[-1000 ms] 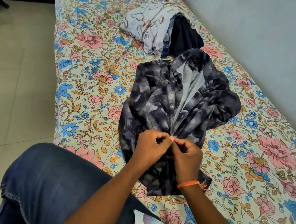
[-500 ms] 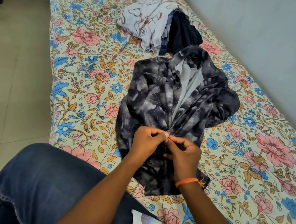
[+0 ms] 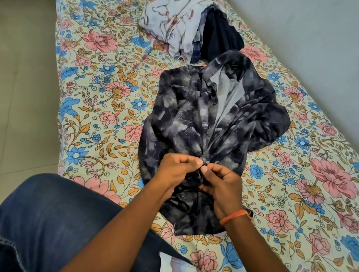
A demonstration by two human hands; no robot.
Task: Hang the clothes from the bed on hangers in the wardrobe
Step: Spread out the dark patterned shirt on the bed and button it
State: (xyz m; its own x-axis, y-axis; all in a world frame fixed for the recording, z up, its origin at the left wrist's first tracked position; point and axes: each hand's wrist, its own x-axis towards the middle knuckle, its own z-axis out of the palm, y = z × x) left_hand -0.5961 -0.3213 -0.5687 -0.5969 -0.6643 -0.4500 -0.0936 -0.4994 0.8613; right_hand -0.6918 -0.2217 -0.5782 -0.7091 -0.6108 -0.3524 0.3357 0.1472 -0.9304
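Both hands, left hand and right hand, pinching front placket of dark grey mottled shirt, collar open, crumpled on floral bed

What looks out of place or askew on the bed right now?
Nothing damaged. The dark patterned shirt lies rumpled while both hands pinch its front; the clothes pile behind it is a crumpled heap.

A dark patterned shirt is spread on the floral bedsheet; its front placket is pinched by the left hand and right hand. A clothes pile is seen beyond.
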